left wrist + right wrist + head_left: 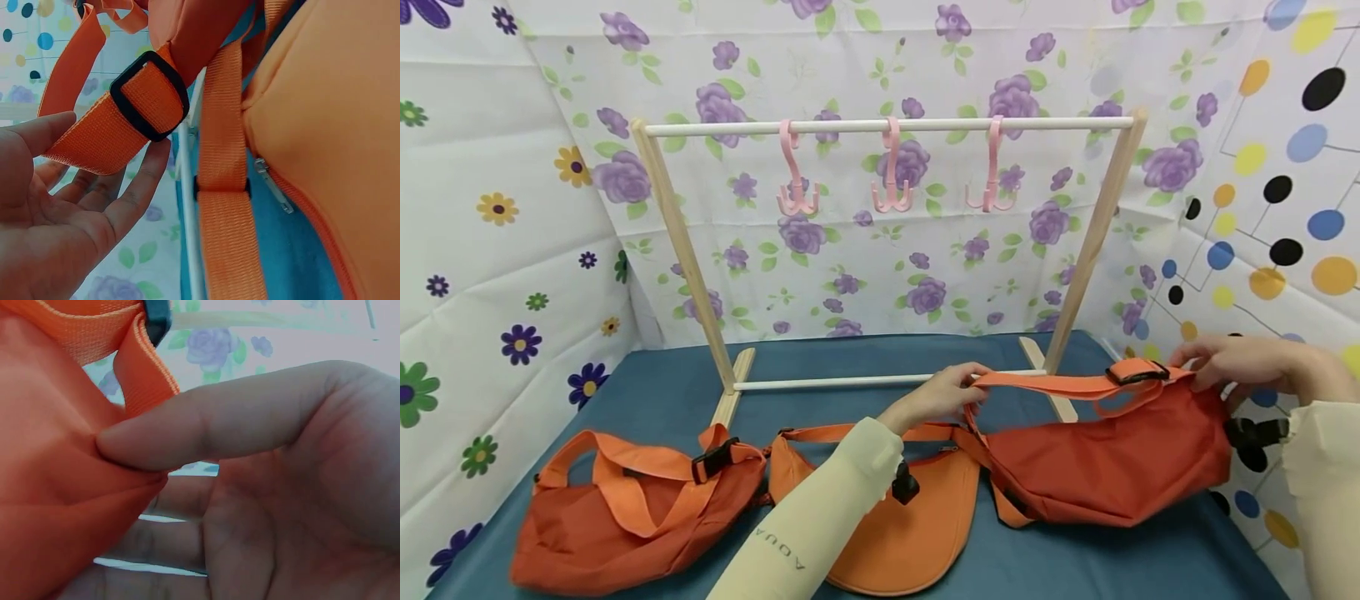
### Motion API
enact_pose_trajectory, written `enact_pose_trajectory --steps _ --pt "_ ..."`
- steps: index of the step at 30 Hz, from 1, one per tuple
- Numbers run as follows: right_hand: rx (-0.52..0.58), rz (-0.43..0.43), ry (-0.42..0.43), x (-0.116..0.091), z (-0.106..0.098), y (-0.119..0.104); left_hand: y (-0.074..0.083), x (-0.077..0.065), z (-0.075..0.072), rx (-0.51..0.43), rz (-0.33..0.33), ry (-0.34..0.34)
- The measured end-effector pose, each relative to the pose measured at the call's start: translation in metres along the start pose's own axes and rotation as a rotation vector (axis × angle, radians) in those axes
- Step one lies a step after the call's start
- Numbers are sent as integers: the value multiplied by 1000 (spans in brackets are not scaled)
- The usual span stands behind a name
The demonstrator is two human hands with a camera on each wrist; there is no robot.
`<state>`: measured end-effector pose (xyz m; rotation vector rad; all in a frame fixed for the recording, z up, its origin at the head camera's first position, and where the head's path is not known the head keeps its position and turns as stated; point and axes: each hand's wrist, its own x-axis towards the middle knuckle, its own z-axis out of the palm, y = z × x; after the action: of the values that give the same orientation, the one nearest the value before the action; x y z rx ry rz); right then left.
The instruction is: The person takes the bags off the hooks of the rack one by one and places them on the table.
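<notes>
A red-orange bag (1112, 471) is lifted at the right, tilted, with its orange strap (1045, 383) stretched along the top. My left hand (943, 392) pinches that strap at its left end; in the left wrist view the thumb and fingers (147, 181) are around the webbing, beside a black slider (122, 103). With the thumb pressed into the fabric, my right hand (1247, 367) grips the bag's upper right corner, near a black buckle (1138, 377). Below my left forearm lies a lighter orange bag (917, 533) with a zipper, partly hidden by the sleeve.
Another red-orange bag (632, 525) with a black buckle lies at the left of the blue tabletop (677, 383). Behind stands a wooden rack (688, 250) with a white top rail (722, 129). Pink hooks (891, 171) hang from the rail. Patterned cloth surrounds the table.
</notes>
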<state>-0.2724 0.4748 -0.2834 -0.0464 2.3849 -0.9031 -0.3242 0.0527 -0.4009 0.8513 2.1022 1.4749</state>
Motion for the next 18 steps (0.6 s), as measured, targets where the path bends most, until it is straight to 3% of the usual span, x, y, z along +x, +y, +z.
enact_pose_trajectory --steps 12,18 --pt "-22 130 27 3 10 19 -9 11 20 41 -18 -1" --pt "-47 120 13 8 14 31 -10 14 29 70 -63 17"
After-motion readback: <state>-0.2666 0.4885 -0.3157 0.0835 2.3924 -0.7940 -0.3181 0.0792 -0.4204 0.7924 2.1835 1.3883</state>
